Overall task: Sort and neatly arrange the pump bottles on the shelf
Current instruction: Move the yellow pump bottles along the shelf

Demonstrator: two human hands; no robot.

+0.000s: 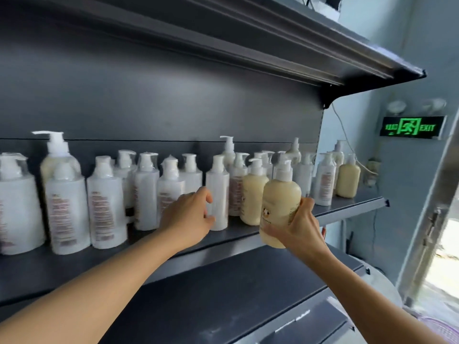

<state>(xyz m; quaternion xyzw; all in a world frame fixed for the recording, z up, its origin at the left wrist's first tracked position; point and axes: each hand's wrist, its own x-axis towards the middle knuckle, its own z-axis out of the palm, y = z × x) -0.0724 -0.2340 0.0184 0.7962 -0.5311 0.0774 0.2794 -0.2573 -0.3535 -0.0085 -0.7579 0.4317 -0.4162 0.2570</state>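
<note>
Several pump bottles stand in a loose row on the dark metal shelf [347,203], most of them white, a few cream. My right hand [301,225] grips a cream pump bottle [279,207] from its lower right side, holding it upright just in front of the shelf's edge. My left hand [188,216] reaches in with fingers spread, touching the left side of a slim white bottle [218,194] near the middle of the row. Another cream bottle [253,194] stands between the two hands, and one more cream bottle [347,180] is at the right end.
An upper shelf [372,63] overhangs close above the bottles. A lower dark shelf [236,294] juts out below my arms. A lit green exit sign [411,127] hangs on the wall to the right, beside a door frame [432,219]. The image is motion-blurred.
</note>
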